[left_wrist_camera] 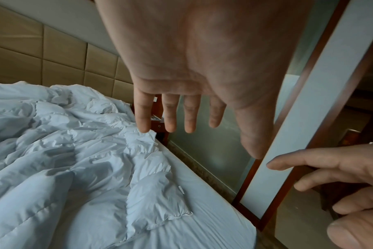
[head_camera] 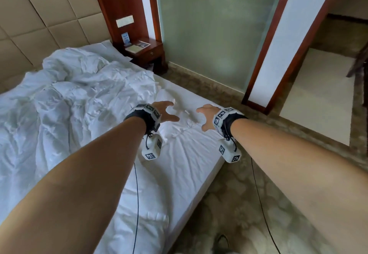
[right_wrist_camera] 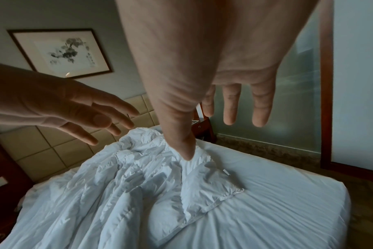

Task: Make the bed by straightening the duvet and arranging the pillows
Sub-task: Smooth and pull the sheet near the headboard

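Head view: duvet (head_camera: 75, 94) is seen bunched toward the headboard (head_camera: 39, 24), soft and light, best gripped at its loose corner on the bare sheet (head_camera: 185, 154), above which left hand (head_camera: 165, 112) and right hand (head_camera: 207, 116) are spread, empty.

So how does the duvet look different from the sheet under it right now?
The duvet is crumpled and bunched into deep folds; the sheet lies flat with only light creases. The duvet is piled toward the headboard side, while the sheet is bare along the near corner. Both are white. Neither hand touches either.
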Demonstrator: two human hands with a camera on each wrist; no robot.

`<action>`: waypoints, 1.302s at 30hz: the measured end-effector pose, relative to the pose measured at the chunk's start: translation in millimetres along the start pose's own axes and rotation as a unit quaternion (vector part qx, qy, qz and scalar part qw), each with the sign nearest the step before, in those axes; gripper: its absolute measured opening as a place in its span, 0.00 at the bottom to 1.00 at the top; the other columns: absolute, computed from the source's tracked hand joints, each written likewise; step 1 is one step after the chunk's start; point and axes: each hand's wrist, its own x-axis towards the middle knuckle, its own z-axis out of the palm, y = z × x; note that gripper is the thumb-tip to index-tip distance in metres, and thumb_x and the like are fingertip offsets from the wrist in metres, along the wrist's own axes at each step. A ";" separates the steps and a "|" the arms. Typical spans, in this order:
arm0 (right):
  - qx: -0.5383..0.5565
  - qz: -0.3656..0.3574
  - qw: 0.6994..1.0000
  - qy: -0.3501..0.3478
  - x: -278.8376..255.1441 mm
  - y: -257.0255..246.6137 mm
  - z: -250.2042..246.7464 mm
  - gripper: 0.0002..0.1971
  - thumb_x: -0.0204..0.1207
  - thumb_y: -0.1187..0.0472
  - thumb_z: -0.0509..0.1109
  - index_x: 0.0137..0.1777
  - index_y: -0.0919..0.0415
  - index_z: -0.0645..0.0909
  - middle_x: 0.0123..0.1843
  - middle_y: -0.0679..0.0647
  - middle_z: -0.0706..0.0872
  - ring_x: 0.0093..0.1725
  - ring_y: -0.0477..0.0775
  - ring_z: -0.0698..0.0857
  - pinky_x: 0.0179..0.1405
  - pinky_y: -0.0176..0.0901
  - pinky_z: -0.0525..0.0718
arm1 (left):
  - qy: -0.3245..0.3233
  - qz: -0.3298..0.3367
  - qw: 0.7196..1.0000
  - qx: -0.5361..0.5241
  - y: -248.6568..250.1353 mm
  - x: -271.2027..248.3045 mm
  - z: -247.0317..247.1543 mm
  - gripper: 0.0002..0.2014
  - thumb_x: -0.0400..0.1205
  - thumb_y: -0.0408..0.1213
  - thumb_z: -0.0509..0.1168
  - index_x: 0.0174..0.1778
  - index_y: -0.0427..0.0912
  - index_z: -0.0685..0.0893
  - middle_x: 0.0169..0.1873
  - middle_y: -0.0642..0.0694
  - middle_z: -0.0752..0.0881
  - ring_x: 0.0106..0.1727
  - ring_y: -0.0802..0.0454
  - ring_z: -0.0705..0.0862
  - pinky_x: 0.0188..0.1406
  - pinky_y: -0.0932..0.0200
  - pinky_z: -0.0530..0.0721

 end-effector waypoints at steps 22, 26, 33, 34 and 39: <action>-0.048 -0.128 0.976 -0.171 367.4 102.0 48.5 0.42 0.71 0.57 0.75 0.83 0.48 0.57 0.82 0.55 0.59 0.75 0.65 0.69 0.72 0.57 0.74 | -0.069 -0.218 0.955 -0.189 -74.0 284.9 135.0 0.40 0.76 0.51 0.73 0.82 0.49 0.63 0.78 0.39 0.69 0.78 0.39 0.67 0.75 0.48 0.66; -0.039 -0.129 0.970 -0.203 426.1 105.1 84.2 0.41 0.71 0.59 0.75 0.82 0.48 0.58 0.84 0.53 0.55 0.75 0.65 0.69 0.71 0.54 0.74 | -0.088 -0.258 0.943 -0.194 -97.3 319.7 173.8 0.43 0.74 0.52 0.74 0.83 0.52 0.60 0.78 0.40 0.68 0.78 0.36 0.66 0.76 0.43 0.66; -0.054 -0.161 0.958 -0.230 495.7 113.2 147.5 0.52 0.64 0.56 0.81 0.84 0.48 0.53 0.85 0.53 0.48 0.79 0.68 0.59 0.76 0.54 0.68 | -0.119 -0.311 0.919 -0.211 -121.2 358.7 226.8 0.54 0.70 0.50 0.78 0.83 0.64 0.48 0.84 0.48 0.50 0.82 0.33 0.49 0.76 0.28 0.63; -0.063 -0.164 0.956 -0.237 510.8 113.9 158.5 0.55 0.64 0.56 0.82 0.85 0.46 0.49 0.86 0.53 0.42 0.82 0.68 0.53 0.77 0.57 0.66 | -0.122 -0.318 0.914 -0.221 -125.1 368.6 236.4 0.56 0.68 0.50 0.79 0.82 0.67 0.45 0.84 0.51 0.45 0.83 0.32 0.44 0.74 0.23 0.61; -0.082 -0.178 0.949 -0.248 556.8 111.1 214.4 0.61 0.63 0.54 0.82 0.82 0.34 0.38 0.82 0.41 0.27 0.83 0.60 0.32 0.65 0.87 0.58 | -0.165 -0.350 0.907 -0.163 -133.2 402.6 282.8 0.60 0.63 0.55 0.80 0.78 0.77 0.40 0.82 0.58 0.33 0.82 0.35 0.31 0.64 0.09 0.47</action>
